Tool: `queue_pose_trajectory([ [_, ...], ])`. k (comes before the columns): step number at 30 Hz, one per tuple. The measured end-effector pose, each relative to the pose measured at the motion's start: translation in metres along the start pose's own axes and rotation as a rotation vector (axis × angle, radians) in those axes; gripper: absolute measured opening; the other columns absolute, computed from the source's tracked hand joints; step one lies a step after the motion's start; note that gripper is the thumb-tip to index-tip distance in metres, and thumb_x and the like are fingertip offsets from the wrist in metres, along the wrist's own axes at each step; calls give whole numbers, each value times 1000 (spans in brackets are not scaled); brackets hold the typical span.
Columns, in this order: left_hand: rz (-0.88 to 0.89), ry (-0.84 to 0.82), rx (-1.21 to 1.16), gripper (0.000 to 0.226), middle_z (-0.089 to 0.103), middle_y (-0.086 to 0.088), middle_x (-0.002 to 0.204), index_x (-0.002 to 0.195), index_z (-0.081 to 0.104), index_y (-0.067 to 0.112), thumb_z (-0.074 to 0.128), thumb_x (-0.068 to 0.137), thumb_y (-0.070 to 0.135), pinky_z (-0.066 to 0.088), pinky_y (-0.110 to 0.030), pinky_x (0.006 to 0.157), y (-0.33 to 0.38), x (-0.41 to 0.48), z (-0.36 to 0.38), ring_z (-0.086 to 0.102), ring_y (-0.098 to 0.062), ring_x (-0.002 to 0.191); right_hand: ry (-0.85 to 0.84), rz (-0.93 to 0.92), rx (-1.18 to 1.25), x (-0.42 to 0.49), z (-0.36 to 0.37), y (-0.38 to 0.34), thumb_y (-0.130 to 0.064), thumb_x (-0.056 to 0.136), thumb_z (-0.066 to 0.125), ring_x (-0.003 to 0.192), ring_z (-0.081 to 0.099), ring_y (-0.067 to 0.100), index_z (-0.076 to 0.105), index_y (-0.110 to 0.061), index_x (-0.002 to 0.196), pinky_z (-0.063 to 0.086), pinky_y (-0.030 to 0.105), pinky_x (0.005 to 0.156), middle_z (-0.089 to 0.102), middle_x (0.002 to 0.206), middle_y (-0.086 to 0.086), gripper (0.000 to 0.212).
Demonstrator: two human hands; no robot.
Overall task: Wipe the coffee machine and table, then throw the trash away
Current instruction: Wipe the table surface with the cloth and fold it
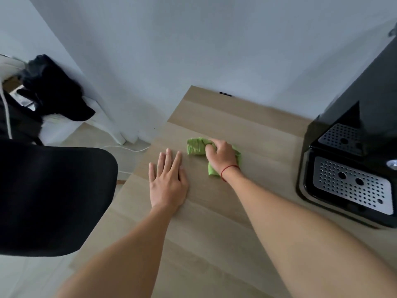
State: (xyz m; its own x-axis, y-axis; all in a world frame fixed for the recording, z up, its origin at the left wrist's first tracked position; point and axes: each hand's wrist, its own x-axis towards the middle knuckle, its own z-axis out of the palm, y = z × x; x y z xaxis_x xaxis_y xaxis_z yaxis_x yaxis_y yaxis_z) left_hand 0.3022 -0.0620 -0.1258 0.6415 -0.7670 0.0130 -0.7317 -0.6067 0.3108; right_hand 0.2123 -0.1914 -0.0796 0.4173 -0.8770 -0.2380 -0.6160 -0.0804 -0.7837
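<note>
A crumpled green cloth lies on the light wooden table, and my right hand presses down on it with the fingers curled around its folds. A red string circles that wrist. Just to the left of the cloth my left hand rests flat on the tabletop, fingers spread, holding nothing. The black coffee machine stands at the table's right side, with its perforated metal drip tray facing me.
A black chair stands left of the table's edge. Beyond it dark clothing is piled on a white piece of furniture, with a white cable on the floor. The pale wall runs along the table's far edge.
</note>
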Motion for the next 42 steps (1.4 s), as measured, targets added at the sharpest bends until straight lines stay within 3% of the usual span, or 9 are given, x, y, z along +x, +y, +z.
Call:
queue_pose_trajectory([
  [4,18,-5,2,50,13,7,161,150,27,33,28,100,30,1,-40,121,0,-1,-1,4,-11,149,-34,-42,-1,-33,11,7,-33,69,36,108,62,28,69,-9,109,47,26,86,70,111,14,58],
  [10,34,-118,-154,52,13,1,161,151,28,20,33,99,15,1,-36,121,-6,-12,-18,5,-16,149,-120,-39,86,-90,8,22,-28,70,36,77,55,26,69,-11,77,30,19,66,61,73,13,37],
  [13,-38,-118,-157,50,12,1,161,151,28,20,30,101,20,3,-37,121,-17,-37,-30,4,-16,149,-127,-15,117,-98,-4,20,-21,82,46,95,62,26,71,-8,101,46,26,80,72,95,11,34],
  [16,-90,-88,-70,51,7,4,162,152,20,26,26,102,23,-1,-38,121,-24,-57,-29,0,-12,149,-41,-79,111,-75,-28,5,-16,86,48,116,59,26,67,-7,115,43,27,98,67,119,13,36],
  [25,-134,10,-22,53,9,11,161,150,23,37,27,98,25,-5,-37,121,-26,-58,-14,1,-5,148,122,-9,40,-8,-67,41,-18,87,46,113,59,28,64,-12,120,45,28,94,66,121,12,39],
  [28,-128,24,-25,53,10,11,161,150,24,37,26,98,25,-5,-37,121,-25,-57,-14,2,-6,148,150,-13,78,-20,-47,51,-29,73,39,99,62,28,70,-9,106,47,28,83,72,103,13,50],
  [31,-132,17,-25,52,11,10,161,149,24,36,25,98,25,-4,-39,121,-24,-60,-16,3,-7,148,111,-10,109,-43,-42,51,-28,67,35,70,51,26,62,-12,66,36,26,57,57,61,5,31],
  [38,-292,-49,-71,53,8,-1,162,150,24,21,27,97,16,-2,-51,119,22,-55,-19,2,-17,149,64,41,150,-112,-32,55,-28,65,36,61,40,23,37,-14,50,25,31,52,40,51,1,20],
  [42,-206,-85,-95,52,6,-3,162,151,22,22,25,100,24,-5,-49,119,47,-61,-11,-1,-17,149,121,100,339,-119,-46,52,-24,63,38,52,32,16,34,-17,50,26,27,49,34,49,-4,16],
])
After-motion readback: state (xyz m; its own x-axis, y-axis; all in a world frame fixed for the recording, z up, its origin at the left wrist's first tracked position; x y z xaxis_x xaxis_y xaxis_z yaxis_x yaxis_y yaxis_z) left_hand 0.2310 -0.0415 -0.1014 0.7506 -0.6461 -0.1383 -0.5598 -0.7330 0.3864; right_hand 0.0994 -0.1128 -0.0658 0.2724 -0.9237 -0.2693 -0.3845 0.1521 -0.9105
